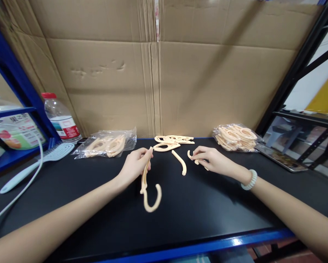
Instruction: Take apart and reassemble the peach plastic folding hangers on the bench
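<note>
My left hand (134, 164) is closed on the straight end of a cream plastic hook piece (150, 193), whose curved end hangs toward me over the black tabletop (98, 204). My right hand (212, 159) pinches another small cream piece (191, 156) against the table. A loose curved cream strip (179, 162) lies between the two hands. Just behind them sits a small pile of cream pieces (172, 142).
A clear bag of cream pieces (107, 144) lies at the back left, and a second full bag (235, 138) at the back right. A water bottle (60, 118), a light blue hairbrush (35, 164) and a white cable (18, 193) are on the left. Cardboard (158, 73) walls the back.
</note>
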